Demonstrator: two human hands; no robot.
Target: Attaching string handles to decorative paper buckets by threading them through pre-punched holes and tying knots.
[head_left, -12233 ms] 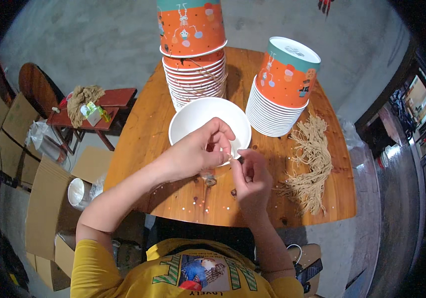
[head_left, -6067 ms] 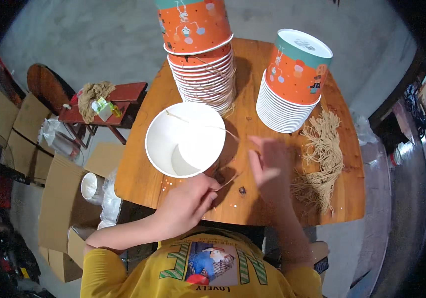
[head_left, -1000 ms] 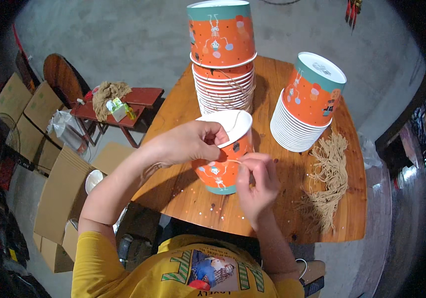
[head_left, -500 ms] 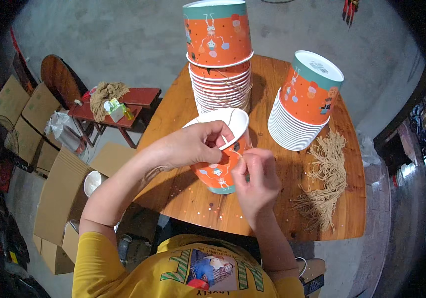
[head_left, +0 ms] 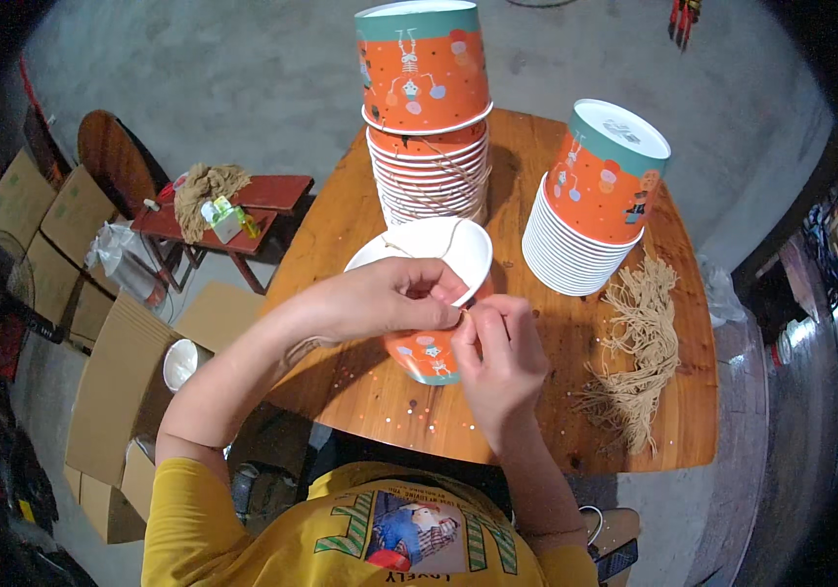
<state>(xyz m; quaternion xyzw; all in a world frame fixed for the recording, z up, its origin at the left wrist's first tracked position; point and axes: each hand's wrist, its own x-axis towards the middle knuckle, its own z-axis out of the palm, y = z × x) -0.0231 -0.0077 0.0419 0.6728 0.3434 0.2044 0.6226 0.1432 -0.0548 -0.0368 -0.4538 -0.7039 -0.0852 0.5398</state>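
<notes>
An orange paper bucket [head_left: 421, 354] with a teal base band and skeleton drawings leans tilted on the wooden table, its white inside facing up. A thin tan string [head_left: 454, 238] runs across its opening. My left hand [head_left: 380, 296] is closed on the right part of the rim, fingers inside and thumb outside. Just to its right, my right hand [head_left: 502, 352] pinches close against the outside of the rim, at the string's end near the left thumb. The fingertips largely hide that end.
Behind the bucket stands a tall stack of matching buckets [head_left: 429, 73] with strings hanging on it. Another stack [head_left: 583, 240] is at the right, beside a bundle of tan strings [head_left: 642, 352]. Open cardboard boxes [head_left: 116, 391] and a red bench [head_left: 277, 193] are at the left.
The bucket's opening has turned up a little more toward me. Both hands have come together at the rim, and the short string end between them is now mostly covered.
</notes>
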